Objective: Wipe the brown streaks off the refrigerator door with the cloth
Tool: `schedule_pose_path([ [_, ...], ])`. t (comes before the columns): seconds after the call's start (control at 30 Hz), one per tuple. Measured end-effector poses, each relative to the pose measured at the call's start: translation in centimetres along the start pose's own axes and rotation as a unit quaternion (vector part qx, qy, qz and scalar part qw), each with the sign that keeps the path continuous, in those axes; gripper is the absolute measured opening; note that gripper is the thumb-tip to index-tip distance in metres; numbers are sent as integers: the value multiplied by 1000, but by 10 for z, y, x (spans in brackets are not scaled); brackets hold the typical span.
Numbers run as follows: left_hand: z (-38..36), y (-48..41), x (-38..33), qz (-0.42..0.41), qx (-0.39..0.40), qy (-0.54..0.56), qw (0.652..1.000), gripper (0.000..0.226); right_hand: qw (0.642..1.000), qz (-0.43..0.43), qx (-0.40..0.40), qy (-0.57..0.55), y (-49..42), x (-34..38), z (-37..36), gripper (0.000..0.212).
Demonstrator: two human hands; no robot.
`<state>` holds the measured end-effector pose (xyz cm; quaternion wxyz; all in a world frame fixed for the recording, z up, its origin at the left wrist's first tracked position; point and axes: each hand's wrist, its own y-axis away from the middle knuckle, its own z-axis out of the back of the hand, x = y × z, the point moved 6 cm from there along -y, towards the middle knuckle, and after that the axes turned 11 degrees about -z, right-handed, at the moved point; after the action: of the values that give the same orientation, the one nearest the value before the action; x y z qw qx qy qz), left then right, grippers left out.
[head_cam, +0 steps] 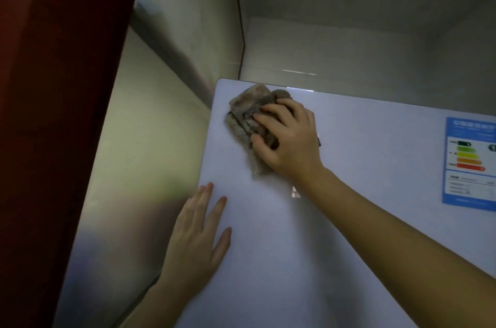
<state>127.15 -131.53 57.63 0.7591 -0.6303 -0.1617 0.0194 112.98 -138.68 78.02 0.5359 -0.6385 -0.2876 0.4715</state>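
Note:
The pale refrigerator door (pixel 349 220) fills the lower right of the view. A crumpled grey-brown cloth (pixel 248 115) lies against the door near its top left corner. My right hand (pixel 287 137) presses on the cloth, its fingers curled over the folds. My left hand (pixel 198 236) rests flat on the door lower down by the left edge, fingers straight and spread. A small brownish mark (pixel 295 192) shows on the door just below my right wrist, and a dark one (pixel 319 140) peeks out at the right side of my right hand.
A blue energy-rating sticker (pixel 469 164) sits on the door at the right. A dark red panel (pixel 53 112) stands at the left. Between it and the refrigerator runs a pale wall (pixel 150 139). Above the refrigerator is a tiled wall (pixel 349 45).

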Motion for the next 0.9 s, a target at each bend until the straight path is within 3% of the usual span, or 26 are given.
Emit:
schedule_pose_path([
  [0.17, -4, 3, 2, -7, 3, -6, 1000, 57, 998, 60, 21, 26, 5, 1, 1, 38],
  [0.37, -4, 7, 1, -11, 3, -9, 1000, 59, 999, -43, 11, 31, -32, -10, 2, 41],
  [0.5, -5, 7, 2, -10, 1, -13, 1000, 58, 997, -59, 30, 32, -46, 17, -23, 45],
  [0.67, -8, 8, 3, -17, 7, -22, 1000, 60, 991, 78, 103, 32, -16, 63, -49, 42],
  [0.77, -8, 8, 3, -18, 6, -21, 1000, 61, 986, 131, 93, 36, -5, 52, -36, 38],
  [0.9, -8, 8, 3, -15, 5, -12, 1000, 60, 998, 18, 24, 46, -18, -12, 5, 40],
])
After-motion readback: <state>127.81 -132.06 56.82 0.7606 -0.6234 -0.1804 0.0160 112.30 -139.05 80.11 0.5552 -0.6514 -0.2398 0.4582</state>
